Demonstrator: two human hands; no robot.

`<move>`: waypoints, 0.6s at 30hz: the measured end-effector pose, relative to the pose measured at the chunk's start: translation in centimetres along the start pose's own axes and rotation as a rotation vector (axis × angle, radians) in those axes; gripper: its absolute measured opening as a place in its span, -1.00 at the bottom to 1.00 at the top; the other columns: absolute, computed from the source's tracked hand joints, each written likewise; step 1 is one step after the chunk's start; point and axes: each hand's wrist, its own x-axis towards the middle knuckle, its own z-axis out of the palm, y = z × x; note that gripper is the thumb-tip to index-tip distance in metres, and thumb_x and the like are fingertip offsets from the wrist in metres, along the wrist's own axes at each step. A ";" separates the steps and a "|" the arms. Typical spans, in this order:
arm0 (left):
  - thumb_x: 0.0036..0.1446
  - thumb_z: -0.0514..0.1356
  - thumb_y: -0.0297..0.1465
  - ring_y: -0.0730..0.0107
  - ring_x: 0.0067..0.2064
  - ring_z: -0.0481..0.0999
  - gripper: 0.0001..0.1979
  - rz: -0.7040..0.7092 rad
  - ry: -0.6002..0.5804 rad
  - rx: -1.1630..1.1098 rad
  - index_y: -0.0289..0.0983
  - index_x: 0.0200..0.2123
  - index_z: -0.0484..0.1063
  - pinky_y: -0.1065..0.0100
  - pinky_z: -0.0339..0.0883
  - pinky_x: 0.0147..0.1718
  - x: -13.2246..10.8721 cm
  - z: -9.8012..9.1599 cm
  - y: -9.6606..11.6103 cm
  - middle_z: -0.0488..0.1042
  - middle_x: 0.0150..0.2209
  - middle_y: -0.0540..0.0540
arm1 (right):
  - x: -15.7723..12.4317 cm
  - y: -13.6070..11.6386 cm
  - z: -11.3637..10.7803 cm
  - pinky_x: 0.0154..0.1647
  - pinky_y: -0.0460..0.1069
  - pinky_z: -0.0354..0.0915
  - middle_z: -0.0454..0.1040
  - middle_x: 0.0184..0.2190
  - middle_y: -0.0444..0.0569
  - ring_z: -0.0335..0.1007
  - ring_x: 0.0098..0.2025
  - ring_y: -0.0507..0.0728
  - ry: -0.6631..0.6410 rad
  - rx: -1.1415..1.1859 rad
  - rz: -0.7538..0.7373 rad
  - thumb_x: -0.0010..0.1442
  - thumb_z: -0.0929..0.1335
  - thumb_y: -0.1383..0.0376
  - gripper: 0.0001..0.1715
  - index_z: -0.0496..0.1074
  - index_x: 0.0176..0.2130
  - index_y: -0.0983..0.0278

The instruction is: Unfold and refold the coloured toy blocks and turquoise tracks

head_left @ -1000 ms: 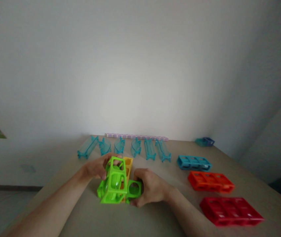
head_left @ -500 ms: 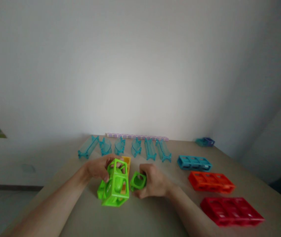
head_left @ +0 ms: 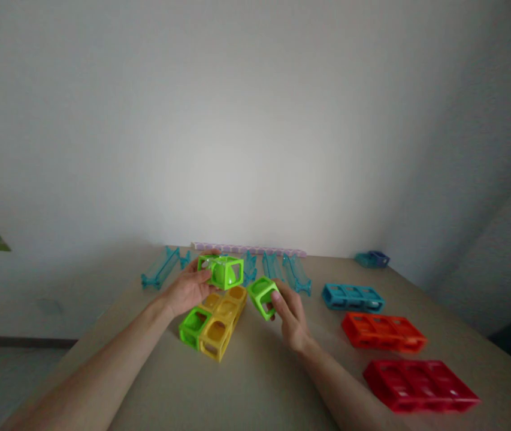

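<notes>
My left hand (head_left: 189,290) holds a green double-cube block (head_left: 221,270) lifted above the table. A single green cube (head_left: 263,296) is gripped in my right hand (head_left: 290,315) just to the right of it. Below and between them, a yellow row of cube frames (head_left: 223,319) lies on the table with another green cube (head_left: 193,327) against its near left end.
Several clear blue track pieces (head_left: 160,267) lie in a row at the back, before a pale purple strip (head_left: 255,248). On the right lie a blue frame (head_left: 353,297), an orange frame (head_left: 383,332) and a red frame (head_left: 420,385). A small blue piece (head_left: 372,258) sits at the far corner.
Both hands have lifted and moved away from me. The green double cube came up off the yellow row, which now shows on the table. The single cube went up and right.
</notes>
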 end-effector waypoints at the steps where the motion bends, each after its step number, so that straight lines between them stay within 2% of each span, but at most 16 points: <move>1: -0.14 0.39 -0.49 0.22 -0.20 0.56 -0.46 -0.017 0.000 -0.001 -0.21 -0.03 0.39 0.19 0.46 -0.20 0.1 -0.2 -0.1 0.56 -0.23 -0.08 | -0.1 0.2 0.0 -0.55 -0.09 0.12 0.24 -0.52 -0.13 0.17 -0.52 0.01 0.011 -0.004 0.002 0.29 0.18 0.01 -0.56 0.31 -0.39 0.29; 5: -0.15 0.40 -0.49 0.21 -0.24 0.57 -0.63 -0.089 -0.017 0.003 -0.25 -0.22 0.44 0.16 0.48 -0.23 0.1 -0.5 -0.4 0.57 -0.31 -0.05 | -0.3 1.1 0.1 -0.52 -0.09 0.14 0.23 -0.54 -0.13 0.17 -0.51 0.01 0.043 0.012 0.028 0.31 0.15 0.01 -0.54 0.31 -0.40 0.29; 9: -0.15 0.40 -0.46 0.20 -0.30 0.59 -0.70 -0.117 0.007 0.001 -0.27 -0.28 0.45 0.14 0.49 -0.27 0.0 -0.1 -0.4 0.58 -0.36 -0.05 | -0.4 1.5 0.3 -0.52 -0.09 0.14 0.23 -0.54 -0.13 0.17 -0.51 0.01 0.005 0.028 0.042 0.32 0.14 0.02 -0.53 0.30 -0.41 0.28; 14: 0.04 0.26 -0.43 0.11 -0.29 0.60 -0.86 -0.157 0.124 -0.003 -0.39 -0.31 0.50 0.10 0.49 -0.26 0.3 0.3 -0.4 0.60 -0.36 -0.20 | -0.2 1.4 0.5 -0.55 -0.10 0.12 0.21 -0.54 -0.14 0.12 -0.53 0.00 -0.003 0.008 0.027 0.34 0.12 0.03 -0.54 0.28 -0.41 0.27; 18: 0.18 0.10 -0.40 0.07 -0.28 0.60 -0.76 -0.206 0.256 -0.046 -0.44 -0.28 0.51 0.04 0.47 -0.22 0.6 0.1 -0.2 0.60 -0.34 -0.28 | -0.1 0.8 0.5 -0.55 -0.11 0.15 0.25 -0.49 -0.11 0.16 -0.50 0.01 -0.007 -0.041 -0.027 0.32 0.16 0.04 -0.59 0.30 -0.36 0.27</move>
